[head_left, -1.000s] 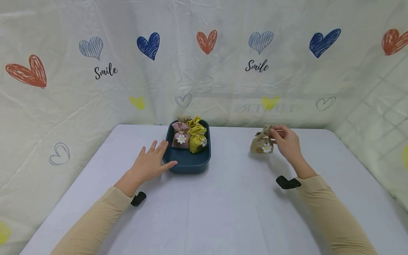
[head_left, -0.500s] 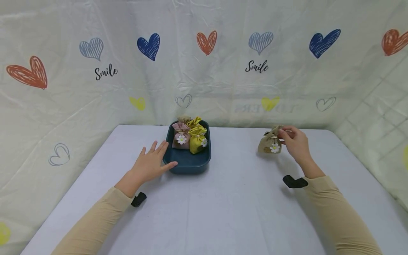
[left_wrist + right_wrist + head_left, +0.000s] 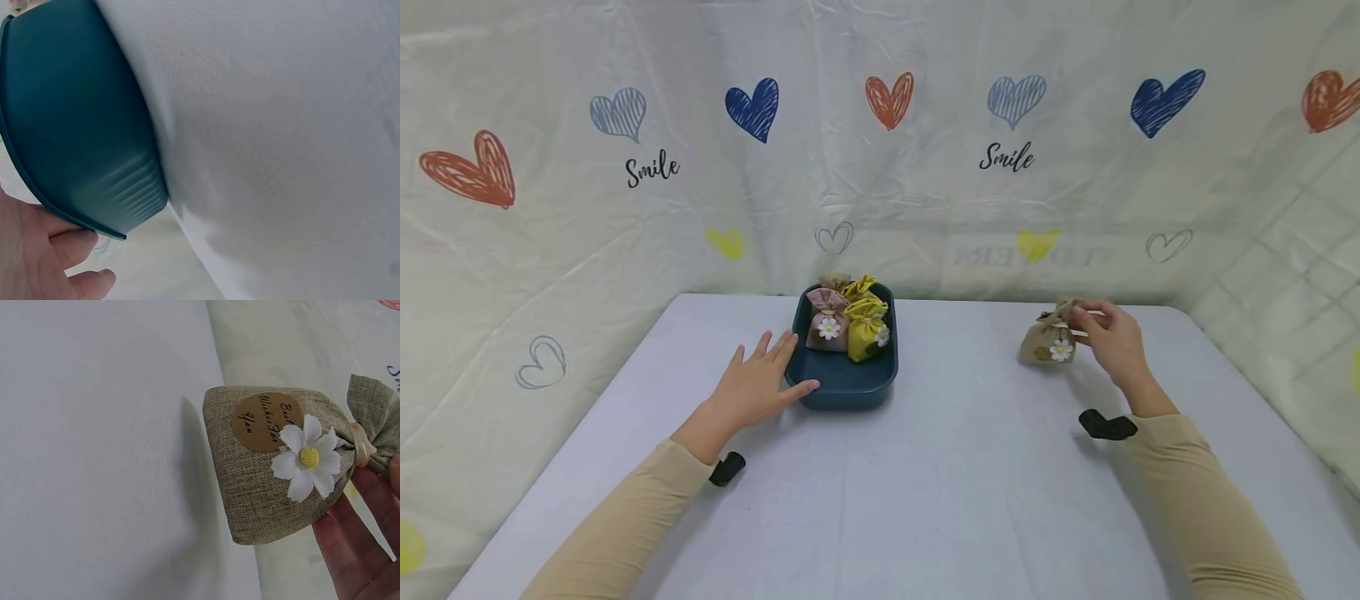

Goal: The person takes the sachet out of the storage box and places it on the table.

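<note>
My right hand (image 3: pixel 1112 337) pinches the gathered neck of a beige cloth sachet (image 3: pixel 1043 340) over the right side of the table. In the right wrist view the sachet (image 3: pixel 281 506) bears a white flower (image 3: pixel 309 456) and a round brown label (image 3: pixel 256 422); a gap parts it from the tabletop. My left hand (image 3: pixel 752 385) rests with spread fingers on the left rim of a dark teal tub (image 3: pixel 842 392). Inside the tub, towards its back, sit a pink sachet (image 3: pixel 827 333), a yellow sachet (image 3: pixel 865 337), another yellow one and a beige one partly hidden behind.
A white-covered table (image 3: pixel 925 492) lies under both arms. Behind it hangs a pale curtain (image 3: pixel 925 192) printed with hearts and words. A dark wrist camera (image 3: pixel 727 469) is worn on the left wrist, another (image 3: pixel 1107 426) on the right.
My right hand has carried the beige sachet to the right, away from the tub. The left hand and the tub have stayed in place.
</note>
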Motion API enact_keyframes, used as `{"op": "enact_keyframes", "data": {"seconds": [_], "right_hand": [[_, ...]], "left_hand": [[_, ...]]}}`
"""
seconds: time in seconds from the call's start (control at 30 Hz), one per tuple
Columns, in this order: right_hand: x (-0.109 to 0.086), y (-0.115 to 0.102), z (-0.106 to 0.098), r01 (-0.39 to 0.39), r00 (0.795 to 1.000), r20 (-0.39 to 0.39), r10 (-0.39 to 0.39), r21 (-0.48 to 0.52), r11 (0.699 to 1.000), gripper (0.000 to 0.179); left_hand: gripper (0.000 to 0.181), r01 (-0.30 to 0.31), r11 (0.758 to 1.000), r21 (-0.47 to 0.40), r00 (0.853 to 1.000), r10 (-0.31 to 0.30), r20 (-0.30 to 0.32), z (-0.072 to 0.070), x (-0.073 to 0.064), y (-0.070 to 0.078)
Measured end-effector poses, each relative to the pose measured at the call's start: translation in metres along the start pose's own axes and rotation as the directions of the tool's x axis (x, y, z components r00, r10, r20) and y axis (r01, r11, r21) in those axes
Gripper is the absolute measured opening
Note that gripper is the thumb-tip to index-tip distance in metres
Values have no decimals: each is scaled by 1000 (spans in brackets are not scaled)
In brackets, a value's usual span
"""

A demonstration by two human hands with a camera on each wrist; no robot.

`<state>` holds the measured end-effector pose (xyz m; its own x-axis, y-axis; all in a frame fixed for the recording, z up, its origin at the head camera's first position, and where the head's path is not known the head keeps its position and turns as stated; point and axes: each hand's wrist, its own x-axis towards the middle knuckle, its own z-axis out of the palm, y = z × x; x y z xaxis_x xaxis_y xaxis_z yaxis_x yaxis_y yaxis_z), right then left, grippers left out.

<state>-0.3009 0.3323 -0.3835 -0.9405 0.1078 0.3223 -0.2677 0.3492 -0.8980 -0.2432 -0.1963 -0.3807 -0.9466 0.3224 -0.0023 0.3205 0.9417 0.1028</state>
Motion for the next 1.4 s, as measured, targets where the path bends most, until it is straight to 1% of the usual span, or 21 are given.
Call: {"op": "enact_keyframes", "data": {"seconds": [0.13, 0.27, 0.4, 0.7, 1.0, 1.1, 1.2, 1.3, 1.4], "right_hand": [[0, 3, -5, -10, 1000, -8, 11, 29, 1000, 13], [1, 6, -9, -17, 1000, -14, 18, 69, 997, 6], [1, 9, -12, -23, 999, -23, 26, 120, 992, 5], [2, 20, -18, -56, 998, -11, 58, 167, 984, 5], [4, 26, -20, -57, 998, 5, 57, 228, 972, 6], [4, 26, -20, -63, 998, 6, 63, 224, 972, 6], [5, 26, -20, -69, 998, 8, 69, 187, 980, 7], [5, 25, -20, -79, 997, 11, 78, 110, 991, 7], [5, 24, -19, -103, 995, 18, 103, -5, 995, 22]], "left_hand": [[99, 0, 1000, 3, 1000, 0, 0, 0, 1, 0], [98, 1, 1000, 0, 1000, -1, -1, 0, 1, 1], [98, 2, 1000, -3, 1000, -2, 0, 0, 0, 1], [99, -3, 1000, -6, 1000, 3, -8, 1, 0, 1], [100, 1, 1000, -5, 1000, -1, -4, 2, -1, 1], [101, 4, 1000, -1, 1000, -4, -2, 2, 0, 1], [100, 4, 1000, -6, 1000, -4, -2, 3, 0, 0], [98, 3, 1000, -12, 1000, -3, -2, 2, 0, 0], [98, -1, 1000, -11, 1000, 0, -3, 1, -1, 1]]}}
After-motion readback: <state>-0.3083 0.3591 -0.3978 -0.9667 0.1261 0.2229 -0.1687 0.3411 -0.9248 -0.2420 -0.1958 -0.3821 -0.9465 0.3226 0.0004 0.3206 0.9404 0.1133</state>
